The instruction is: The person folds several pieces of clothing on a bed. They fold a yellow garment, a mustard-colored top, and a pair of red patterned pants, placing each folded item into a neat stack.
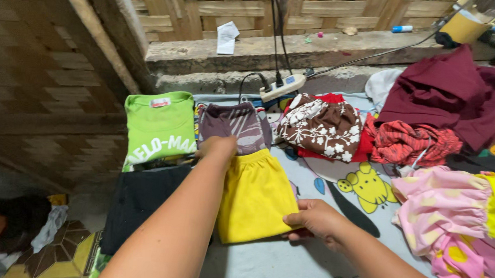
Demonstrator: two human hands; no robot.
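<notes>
A folded yellow garment (254, 194) lies on a printed sheet (363, 187) in the middle. My left hand (218, 146) rests at its top left corner, fingers curled over the edge where it meets a folded purple striped garment (234, 126). My right hand (314, 218) pinches the yellow garment's lower right corner. A folded green shirt (159, 126) lies to the left, and a folded black garment (138, 202) sits below it.
Unfolded clothes pile at the right: a brown floral piece (321, 127), a red patterned one (411, 143), a maroon cloth (450, 90), a pink and yellow dress (458, 218). A white power strip (282, 86) with cables lies by a concrete ledge (246, 54). Woven wall at left.
</notes>
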